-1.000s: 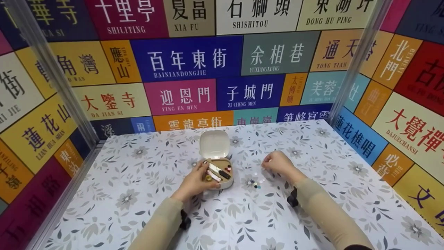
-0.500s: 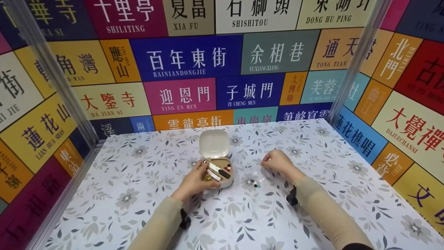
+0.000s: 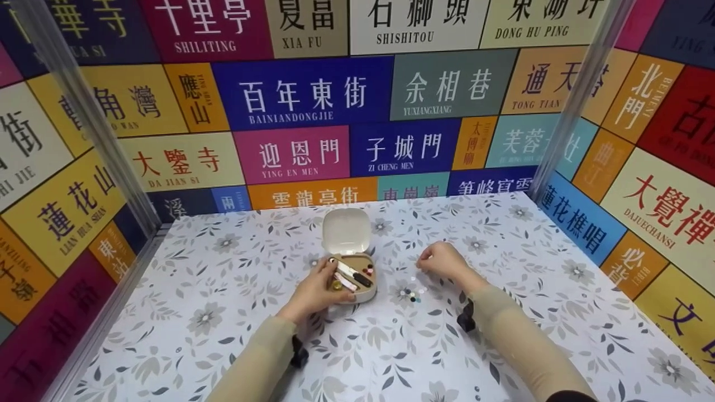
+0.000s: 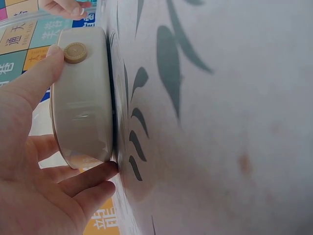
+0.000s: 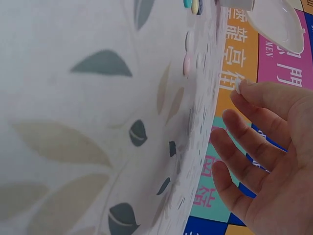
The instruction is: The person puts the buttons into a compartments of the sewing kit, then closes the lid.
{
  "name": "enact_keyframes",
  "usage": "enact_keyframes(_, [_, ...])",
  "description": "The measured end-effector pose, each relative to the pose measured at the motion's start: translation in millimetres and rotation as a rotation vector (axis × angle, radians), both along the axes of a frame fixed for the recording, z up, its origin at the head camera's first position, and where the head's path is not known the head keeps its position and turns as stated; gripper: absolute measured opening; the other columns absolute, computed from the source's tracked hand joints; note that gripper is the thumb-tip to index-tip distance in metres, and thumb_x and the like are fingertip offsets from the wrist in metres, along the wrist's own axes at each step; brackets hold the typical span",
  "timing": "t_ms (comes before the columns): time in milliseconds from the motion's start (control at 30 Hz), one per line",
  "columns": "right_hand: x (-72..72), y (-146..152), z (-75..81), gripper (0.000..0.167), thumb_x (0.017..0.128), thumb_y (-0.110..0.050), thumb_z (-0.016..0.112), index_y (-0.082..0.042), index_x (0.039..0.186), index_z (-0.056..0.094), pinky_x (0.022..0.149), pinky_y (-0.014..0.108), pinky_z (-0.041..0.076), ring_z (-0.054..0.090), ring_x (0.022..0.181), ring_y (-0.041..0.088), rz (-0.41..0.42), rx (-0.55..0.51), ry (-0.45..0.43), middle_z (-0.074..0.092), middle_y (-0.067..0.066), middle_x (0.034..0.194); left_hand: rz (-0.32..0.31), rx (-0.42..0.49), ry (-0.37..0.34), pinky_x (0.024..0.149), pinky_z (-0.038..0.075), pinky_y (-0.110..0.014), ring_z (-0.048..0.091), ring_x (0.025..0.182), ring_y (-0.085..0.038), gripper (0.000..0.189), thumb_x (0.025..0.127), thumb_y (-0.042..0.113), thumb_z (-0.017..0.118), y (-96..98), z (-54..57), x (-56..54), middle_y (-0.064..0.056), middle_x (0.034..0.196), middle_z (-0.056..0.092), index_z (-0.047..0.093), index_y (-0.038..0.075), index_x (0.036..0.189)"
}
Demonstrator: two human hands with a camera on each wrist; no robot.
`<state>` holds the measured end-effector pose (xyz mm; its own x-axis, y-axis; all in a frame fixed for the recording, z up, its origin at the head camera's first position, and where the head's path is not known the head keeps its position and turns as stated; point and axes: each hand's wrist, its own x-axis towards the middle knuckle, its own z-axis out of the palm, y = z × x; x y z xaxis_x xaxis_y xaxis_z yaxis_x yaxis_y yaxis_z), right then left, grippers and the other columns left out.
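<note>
A cream sewing box stands on the table with its lid raised. My left hand grips its left side, thumb at the front beside a round tan clasp, fingers along the side wall. Inside lie a white-and-black tool, a pinkish-white strip and small red and pink pieces. To the right, my right hand is raised over the table, pinching a small white button between thumb and forefinger; the other fingers are loosely bent.
Several small round buttons, among them a black one, a pink one and a white one, lie between the box and my right hand. The table has a leaf-patterned cover. Panels with lettering wall in the back and sides.
My right hand has shifted slightly left, towards the box, still pinching. The left hand keeps its grip on the box, which has not moved.
</note>
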<state>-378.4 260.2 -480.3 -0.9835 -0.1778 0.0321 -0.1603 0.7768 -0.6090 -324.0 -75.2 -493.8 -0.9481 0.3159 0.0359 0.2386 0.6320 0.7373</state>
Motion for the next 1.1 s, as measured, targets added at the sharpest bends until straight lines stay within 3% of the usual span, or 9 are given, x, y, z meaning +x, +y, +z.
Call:
enact_keyframes(133, [-1.1,-3,0.3,0.013,0.083,-0.019,0.072,-0.007,0.085,0.075,0.054,0.029,0.049,0.058,0.061,0.014,-0.002,0.003,0.002,0.068,0.000,0.073,0.008,0.022,-0.020,0.114,0.018,-0.053,0.021,0.142,-0.038,0.101,0.072,0.046,0.083,1.0,0.0,0.4,-0.012,0.160,0.015,0.031,0.013,0.153])
enact_keyframes(633, [-4.8,-14,1.5,0.013,0.079,-0.017,0.072,-0.006,0.082,0.075,0.058,0.030,0.051,0.059,0.062,0.014,0.004,0.011,0.051,0.070,0.002,0.079,0.006,0.016,-0.024,0.114,0.019,-0.052,0.021,0.142,-0.037,0.101,0.073,0.047,0.082,0.3,-1.2,-0.4,-0.010,0.161,0.014,0.031,0.013,0.153])
enact_keyframes(1000, [-4.8,-18,4.9,0.013,0.081,-0.020,0.072,-0.008,0.085,0.076,0.057,0.030,0.051,0.060,0.061,0.014,0.016,0.000,0.041,0.071,0.002,0.085,-0.015,-0.022,0.045,0.112,0.024,-0.053,0.027,0.140,-0.039,0.100,0.073,0.048,0.082,0.1,-1.1,-1.8,-0.014,0.159,0.018,0.032,0.010,0.152])
enact_keyframes(1100, [-5.0,-20,5.0,0.012,0.081,-0.020,0.073,-0.009,0.083,0.077,0.057,0.029,0.051,0.059,0.062,0.014,0.013,0.001,0.047,0.071,0.002,0.084,-0.008,-0.012,0.026,0.113,0.023,-0.051,0.026,0.140,-0.037,0.101,0.072,0.047,0.082,0.4,-0.9,-1.2,-0.012,0.160,0.018,0.032,0.012,0.152])
